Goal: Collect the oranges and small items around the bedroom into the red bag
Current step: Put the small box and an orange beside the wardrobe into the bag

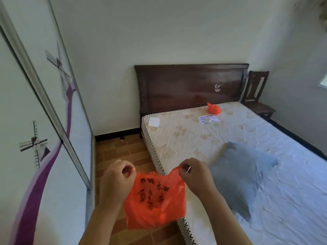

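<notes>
The room is being lit softly by daylight entering from a window [323, 84] at the right edge. Straight lines are being bowed near the borders by the wide-angle lens, and the wardrobe door [35, 138] is being smeared by slight blur.
</notes>
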Tool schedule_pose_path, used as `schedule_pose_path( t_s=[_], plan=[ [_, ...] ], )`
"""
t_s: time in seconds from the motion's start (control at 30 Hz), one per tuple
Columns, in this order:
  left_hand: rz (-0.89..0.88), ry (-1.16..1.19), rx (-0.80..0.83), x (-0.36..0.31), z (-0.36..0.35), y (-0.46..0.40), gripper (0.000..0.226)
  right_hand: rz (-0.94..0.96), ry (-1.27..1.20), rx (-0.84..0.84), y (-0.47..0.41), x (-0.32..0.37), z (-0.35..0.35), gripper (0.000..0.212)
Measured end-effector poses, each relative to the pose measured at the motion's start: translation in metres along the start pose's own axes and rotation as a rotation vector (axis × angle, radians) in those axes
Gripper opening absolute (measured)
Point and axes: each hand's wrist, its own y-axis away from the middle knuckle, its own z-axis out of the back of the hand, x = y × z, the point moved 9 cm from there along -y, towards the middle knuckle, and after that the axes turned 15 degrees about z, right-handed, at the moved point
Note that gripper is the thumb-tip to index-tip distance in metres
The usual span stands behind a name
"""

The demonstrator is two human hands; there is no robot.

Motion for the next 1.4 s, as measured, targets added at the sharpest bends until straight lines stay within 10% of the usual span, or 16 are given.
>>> schedule_pose_path(
  t_s=[0.53, 1.4],
  plan=[
    [0.286, -0.232, -0.226, 0.038, 0.028, -0.022, 0.015, 0.153, -0.3, 0.243, -0.117, -0.006, -0.107, 0.004],
    [0.267, 0.005, -0.126, 0.126, -0.004, -0.147, 0.003, 0.085, -0.087, 0.206, -0.201, 0.023, -0.132, 0.017]
  ],
)
